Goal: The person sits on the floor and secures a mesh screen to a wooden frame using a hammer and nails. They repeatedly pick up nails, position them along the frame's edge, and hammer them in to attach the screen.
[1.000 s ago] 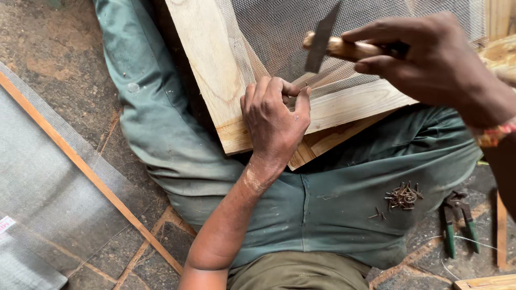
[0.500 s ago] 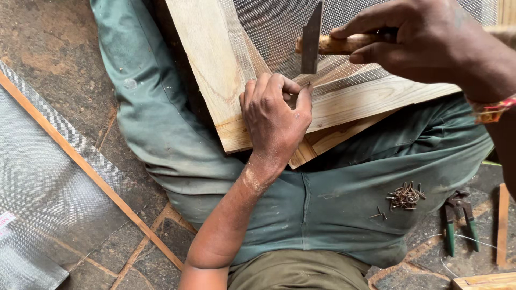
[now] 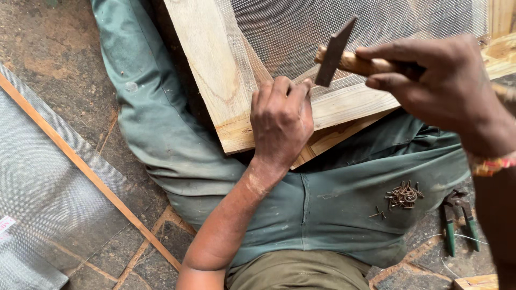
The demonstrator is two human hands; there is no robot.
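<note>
Across the lap lies one wooden frame [image 3: 226, 91] with wire mesh [image 3: 355, 21]. Left hand [image 3: 280, 121] presses its corner, fingertips pinched together at the edge. Right hand [image 3: 446, 88] grips one hammer [image 3: 344, 53] tight, raised just above. One nail pile [image 3: 404, 194] rests on the thigh; one pair of pliers [image 3: 459, 220] lies on the floor.

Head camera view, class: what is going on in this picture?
A person sits on the ground with a wooden frame covered in wire mesh across their lap. The left hand presses on the frame's corner, fingertips pinched at the mesh edge. The right hand holds a hammer raised just above that spot. A small pile of nails lies on the green trouser leg, and green-handled pliers rest on the ground beside it.
</note>
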